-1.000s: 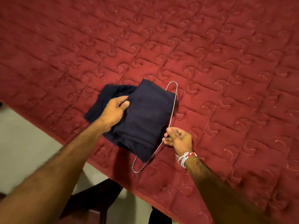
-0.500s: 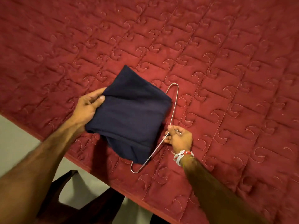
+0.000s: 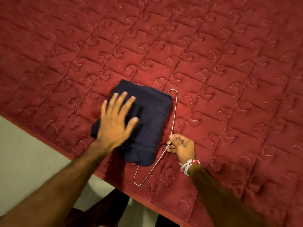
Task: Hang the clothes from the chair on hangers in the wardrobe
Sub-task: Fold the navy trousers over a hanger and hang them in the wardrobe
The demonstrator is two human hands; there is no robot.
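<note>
Navy folded garment lies on the red quilt beneath my left hand, fingers spread flat, gripping nothing. My right hand pinches the wire hanger at its neck; its length runs along the garment's right edge, perhaps threaded through the fold.

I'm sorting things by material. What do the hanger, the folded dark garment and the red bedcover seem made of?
The hanger looks like thin bare metal wire: silvery, shiny, bent in one strand. The garment seems soft woven cloth, perhaps cotton: matte navy, folded in limp layers. The bedcover is quilted fabric, velvety-looking: dark red, stitched swirls, padded blocks.
</note>
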